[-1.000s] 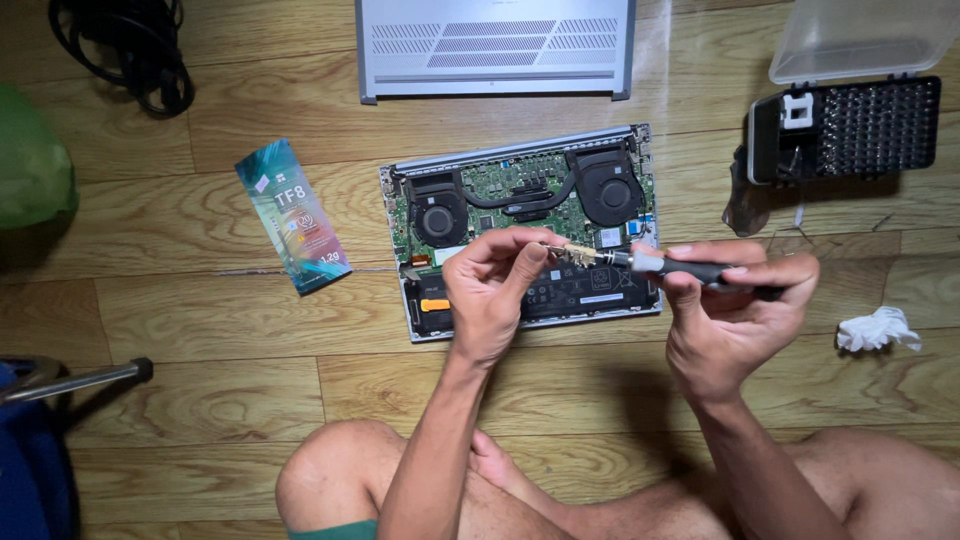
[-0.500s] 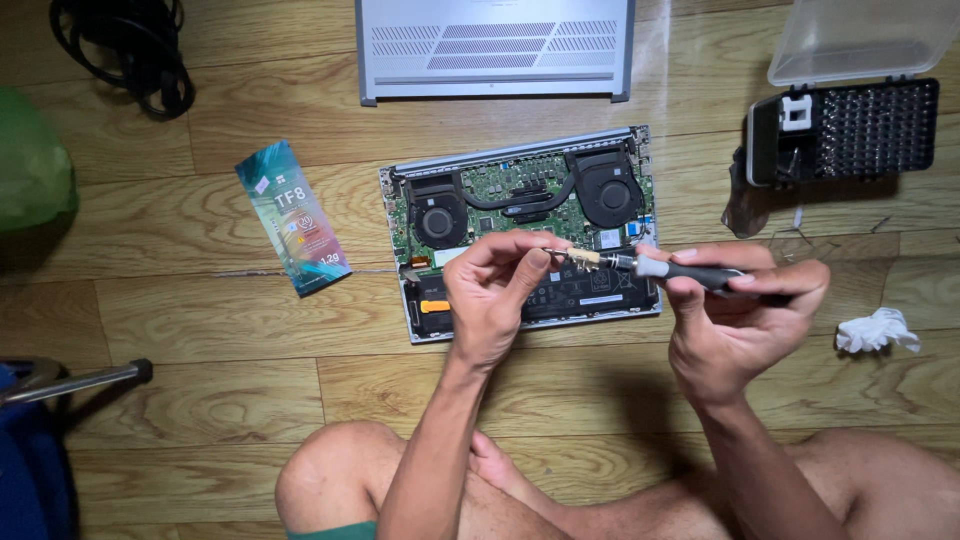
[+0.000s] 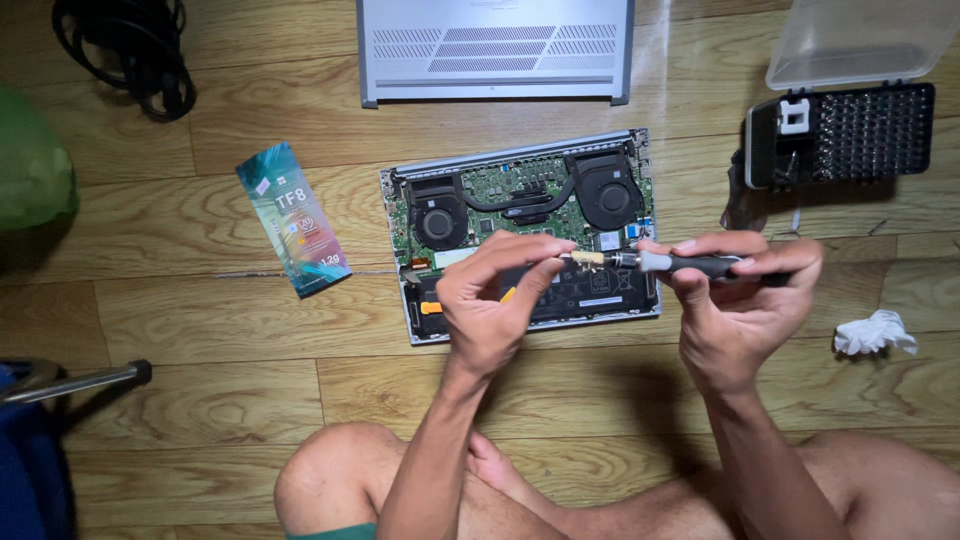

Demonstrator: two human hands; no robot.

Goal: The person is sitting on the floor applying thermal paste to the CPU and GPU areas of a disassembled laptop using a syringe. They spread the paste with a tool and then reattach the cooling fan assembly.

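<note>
Wooden floorboards [image 3: 200,330] fill the frame, and I sit on them with knees at the bottom edge. At centre, just right of middle, my right hand [image 3: 740,300] wraps a black screwdriver [image 3: 700,265] held level, thumb and fingers closed round the handle. My left hand [image 3: 495,300] pinches its fingertips at the pale tip [image 3: 588,258] of the shaft, narrow and closed on the bit. Both hover above an opened laptop [image 3: 520,225], whose two fans, heat pipe and dark battery lie exposed. To do this well, I judge the bit should be seated straight and fully home before the tool goes near the board, with the handle kept steady.

Outward: the laptop's grey cover [image 3: 495,50] lies at top centre; a bit case [image 3: 850,130] with clear lid raised sits upper right; a crumpled white tissue [image 3: 875,333] lies at right. A colourful sachet [image 3: 292,220] lies left of the laptop, a black cable [image 3: 125,50] coils upper left, and a metal rod [image 3: 80,380] enters at lower left.
</note>
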